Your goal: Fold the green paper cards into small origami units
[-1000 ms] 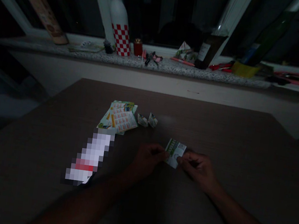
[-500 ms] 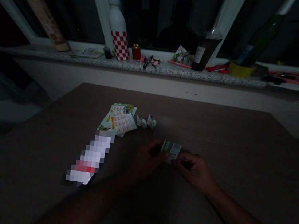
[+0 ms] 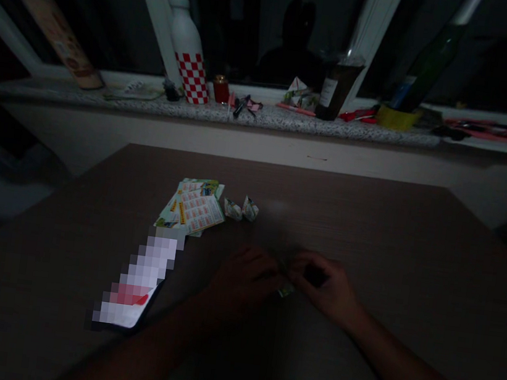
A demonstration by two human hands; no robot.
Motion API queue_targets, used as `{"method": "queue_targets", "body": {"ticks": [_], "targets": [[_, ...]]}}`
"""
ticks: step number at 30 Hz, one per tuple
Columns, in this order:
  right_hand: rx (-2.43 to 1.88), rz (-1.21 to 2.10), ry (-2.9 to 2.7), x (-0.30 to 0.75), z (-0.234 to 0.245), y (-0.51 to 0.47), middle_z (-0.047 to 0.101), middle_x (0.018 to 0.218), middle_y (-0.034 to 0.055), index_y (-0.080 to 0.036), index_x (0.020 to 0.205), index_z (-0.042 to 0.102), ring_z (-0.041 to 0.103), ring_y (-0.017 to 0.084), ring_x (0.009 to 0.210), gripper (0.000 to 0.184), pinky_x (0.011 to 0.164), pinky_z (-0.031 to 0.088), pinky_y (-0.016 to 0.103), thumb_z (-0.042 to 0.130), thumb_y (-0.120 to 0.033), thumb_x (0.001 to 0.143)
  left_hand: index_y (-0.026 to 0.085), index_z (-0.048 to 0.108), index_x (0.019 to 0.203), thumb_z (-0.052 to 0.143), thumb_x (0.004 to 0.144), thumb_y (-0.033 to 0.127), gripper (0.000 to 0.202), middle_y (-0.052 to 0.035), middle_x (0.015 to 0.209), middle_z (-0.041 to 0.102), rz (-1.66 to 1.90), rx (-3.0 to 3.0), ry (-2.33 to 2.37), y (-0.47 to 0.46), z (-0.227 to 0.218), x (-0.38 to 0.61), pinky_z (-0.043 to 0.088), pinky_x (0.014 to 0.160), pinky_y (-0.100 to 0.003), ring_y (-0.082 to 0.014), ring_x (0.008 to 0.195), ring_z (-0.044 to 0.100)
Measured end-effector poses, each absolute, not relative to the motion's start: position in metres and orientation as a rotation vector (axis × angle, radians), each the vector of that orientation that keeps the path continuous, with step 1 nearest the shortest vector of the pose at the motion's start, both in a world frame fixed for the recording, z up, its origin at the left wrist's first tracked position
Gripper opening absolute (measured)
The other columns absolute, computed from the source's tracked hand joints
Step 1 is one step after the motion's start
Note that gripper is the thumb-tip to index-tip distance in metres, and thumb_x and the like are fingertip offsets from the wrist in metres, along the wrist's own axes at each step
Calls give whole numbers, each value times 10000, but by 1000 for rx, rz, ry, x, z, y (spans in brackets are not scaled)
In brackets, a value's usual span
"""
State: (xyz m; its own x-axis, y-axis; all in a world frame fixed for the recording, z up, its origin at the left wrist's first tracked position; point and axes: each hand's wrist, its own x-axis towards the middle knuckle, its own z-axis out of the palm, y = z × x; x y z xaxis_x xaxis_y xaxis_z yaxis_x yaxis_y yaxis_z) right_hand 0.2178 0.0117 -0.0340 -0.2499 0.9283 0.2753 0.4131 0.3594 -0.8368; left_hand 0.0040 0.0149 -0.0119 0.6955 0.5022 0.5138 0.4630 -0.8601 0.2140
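Paper slip (image 3: 286,290) mostly hidden between hands (image 3: 246,276) (image 3: 327,287), print unreadable.

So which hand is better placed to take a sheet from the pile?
Left, I'd judge: the left hand is nearer the printed sheets, with the right hand farther off. Both are at a small paper, mostly hidden, so the left may need freeing first.

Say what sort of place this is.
Likely a room at home, at night: wood-look table, cluttered windowsill above it, dark window pane behind.
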Motion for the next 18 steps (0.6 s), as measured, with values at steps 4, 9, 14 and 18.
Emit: {"method": "queue_targets", "body": {"ticks": [4, 9, 14, 18], "targets": [[-1174, 664, -1932, 215, -37, 11, 679, 786, 33, -196, 1111, 577, 643, 182, 748, 296, 722, 510, 321, 607, -199, 816, 191, 641, 958, 474, 921, 171, 172, -55, 1071, 662, 648, 2853, 750, 16, -17, 3, 400, 902, -362, -194, 1023, 558], [-1127, 492, -2135, 220, -39, 15, 645, 919, 76, -211, 1056, 651, 610, 216, 878, 244, 789, 491, 375, 634, -189, 814, 184, 618, 1046, 468, 898, 130, 218, -66, 1143, 648, 452, 2763, 769, 15, -18, -3, 399, 961, -379, -199, 1083, 560], [-1121, 415, -2239, 222, -35, 12, 629, 1057, 94, -221, 942, 700, 574, 250, 1018, 151, 864, 469, 420, 616, -176, 823, 222, 588, 1148, 555, 791, 111, 376, -59, 1232, 594, 358, 2623, 849, 15, -5, -8, 340, 1031, -414, -216, 1154, 518], [-1132, 440, -2258, 224, -35, 10, 637, 1099, 86, -238, 1027, 679, 566, 259, 1045, 244, 896, 443, 447, 672, -211, 785, 254, 609, 1127, 583, 802, 175, 335, -45, 1262, 580, 363, 2607, 780, 18, -2, -11, 289, 1065, -416, -209, 1190, 494]]}}
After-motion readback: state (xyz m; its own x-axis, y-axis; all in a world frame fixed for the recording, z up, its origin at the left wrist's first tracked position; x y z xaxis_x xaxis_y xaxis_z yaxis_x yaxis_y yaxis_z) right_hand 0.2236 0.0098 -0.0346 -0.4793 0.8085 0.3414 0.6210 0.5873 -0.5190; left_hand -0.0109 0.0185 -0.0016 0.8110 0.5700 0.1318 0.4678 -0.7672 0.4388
